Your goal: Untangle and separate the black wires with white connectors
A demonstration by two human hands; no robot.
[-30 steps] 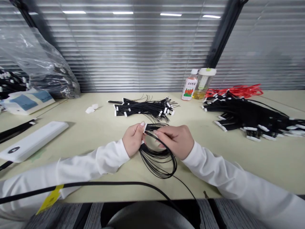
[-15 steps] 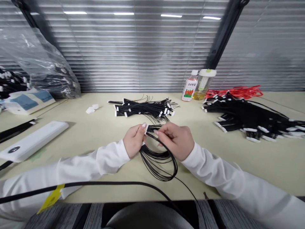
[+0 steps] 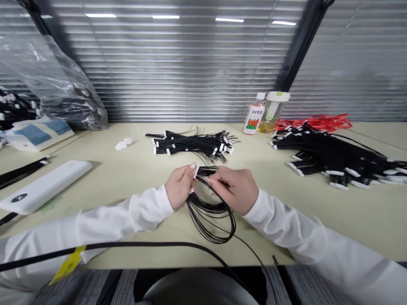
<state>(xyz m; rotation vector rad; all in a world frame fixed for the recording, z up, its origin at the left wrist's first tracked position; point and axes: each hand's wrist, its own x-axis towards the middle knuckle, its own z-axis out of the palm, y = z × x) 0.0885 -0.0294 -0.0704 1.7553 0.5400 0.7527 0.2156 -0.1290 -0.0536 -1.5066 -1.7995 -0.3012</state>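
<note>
My left hand (image 3: 180, 186) is closed on a white connector (image 3: 196, 171) at the end of a black wire harness (image 3: 212, 226). Its thin wires hang in a loop over the table's near part, and a second white end shows below the left fingers. My right hand (image 3: 237, 188) is closed too, pinching black wires just right of the connector. Its fingertips are partly hidden. Beyond both hands lies a pile of black wire harnesses (image 3: 193, 142) with white connectors and thin loose ends.
At right lie more black harnesses (image 3: 333, 154) and red ones (image 3: 329, 123). A bottle (image 3: 254, 114) and a lidded cup (image 3: 274, 111) stand behind. A white power bank (image 3: 47, 186), a tissue pack (image 3: 38, 134) and a plastic bag (image 3: 73, 93) are at left. A black cable (image 3: 152, 244) crosses in front.
My right hand has shifted its fingers slightly on the wires, and the hanging loop has moved a little. My left hand keeps its hold on the connector.
</note>
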